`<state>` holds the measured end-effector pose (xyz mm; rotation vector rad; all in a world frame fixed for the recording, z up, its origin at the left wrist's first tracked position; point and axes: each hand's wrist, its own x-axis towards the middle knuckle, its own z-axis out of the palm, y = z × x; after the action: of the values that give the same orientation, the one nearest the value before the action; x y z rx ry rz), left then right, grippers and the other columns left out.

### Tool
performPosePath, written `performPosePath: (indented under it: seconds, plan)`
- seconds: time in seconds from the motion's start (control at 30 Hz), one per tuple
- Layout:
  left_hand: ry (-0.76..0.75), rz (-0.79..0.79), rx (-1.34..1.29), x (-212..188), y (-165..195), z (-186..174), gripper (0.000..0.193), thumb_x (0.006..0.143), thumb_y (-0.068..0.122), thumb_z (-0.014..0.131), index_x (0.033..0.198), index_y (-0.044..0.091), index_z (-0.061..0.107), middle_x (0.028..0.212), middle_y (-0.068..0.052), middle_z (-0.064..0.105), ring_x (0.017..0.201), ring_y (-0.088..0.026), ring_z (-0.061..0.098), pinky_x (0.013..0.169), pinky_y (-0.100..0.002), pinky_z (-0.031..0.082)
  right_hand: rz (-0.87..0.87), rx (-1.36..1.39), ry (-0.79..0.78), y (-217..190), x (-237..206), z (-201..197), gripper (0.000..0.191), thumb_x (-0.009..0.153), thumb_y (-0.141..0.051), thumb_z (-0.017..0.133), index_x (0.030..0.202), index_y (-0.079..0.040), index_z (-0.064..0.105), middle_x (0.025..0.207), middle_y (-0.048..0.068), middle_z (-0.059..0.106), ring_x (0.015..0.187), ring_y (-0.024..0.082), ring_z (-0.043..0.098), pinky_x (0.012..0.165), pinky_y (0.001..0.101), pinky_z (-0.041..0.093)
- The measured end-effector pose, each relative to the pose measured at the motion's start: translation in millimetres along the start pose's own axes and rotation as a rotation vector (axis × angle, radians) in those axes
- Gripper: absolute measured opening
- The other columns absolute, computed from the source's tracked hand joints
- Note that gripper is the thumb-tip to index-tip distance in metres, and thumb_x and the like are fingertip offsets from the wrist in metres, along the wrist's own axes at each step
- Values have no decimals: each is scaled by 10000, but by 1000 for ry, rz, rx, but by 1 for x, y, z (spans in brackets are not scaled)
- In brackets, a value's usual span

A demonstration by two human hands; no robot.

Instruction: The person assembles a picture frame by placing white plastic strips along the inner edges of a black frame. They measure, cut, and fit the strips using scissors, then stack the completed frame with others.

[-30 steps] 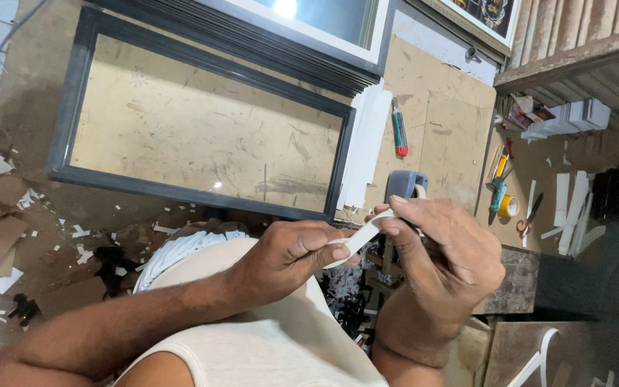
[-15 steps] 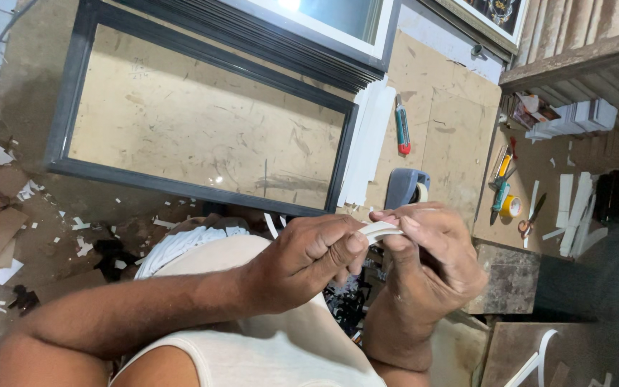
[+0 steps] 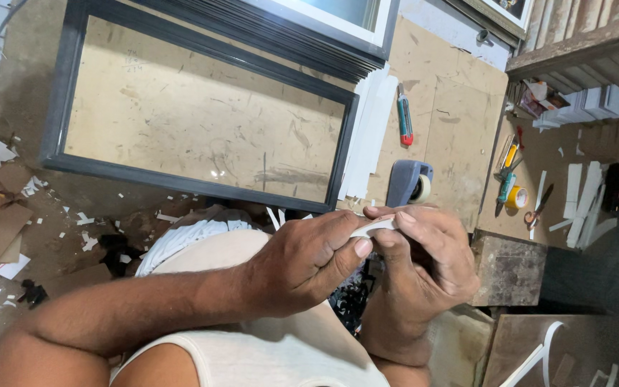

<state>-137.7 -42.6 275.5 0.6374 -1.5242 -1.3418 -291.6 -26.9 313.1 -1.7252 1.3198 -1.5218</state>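
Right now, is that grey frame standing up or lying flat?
Lying flat: the grey frame rests on the board-covered worktop, the surface showing through its opening.

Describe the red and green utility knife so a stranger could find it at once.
Start at the big dark frame lying flat on the brown board floor. Just past its right end, beyond the stack of white strips, lies the utility knife. It is the only slim red and green tool there; the grey tape dispenser below it is bulkier.
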Motion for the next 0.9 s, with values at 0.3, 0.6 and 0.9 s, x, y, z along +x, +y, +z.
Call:
performPosePath:
  seconds: [0.3,0.6,0.9]
  plan:
    - [-2,-33,16,-1,-3,5,315,1119,231,466,1263,-27,573,945,-151,665,804,-261,714,683,-366,579,-22,-68,-23,4,-3,-3,103,1016,-20,792,1091,-30,722,1030,122,685,1006,241,750,896,318,654]
    - [283,-21,-323,6,-16,12,308,1178,304,400,1109,57,570,944,-54,585,796,-147,573,667,-286,522,200,503,-309,62,-24,10,750,1093,-507,563,1580,35,388,1456,170,569,1298,196,604,1129,316,526]
    - [1026,-5,-583,-16,-71,-110,296,1215,312,424,1044,89,517,763,-4,472,600,-118,431,539,-310,407,192,7,-643,138,-69,-8,240,1049,-206,635,1176,-14,703,771,39,707,589,112,645,499,243,496]
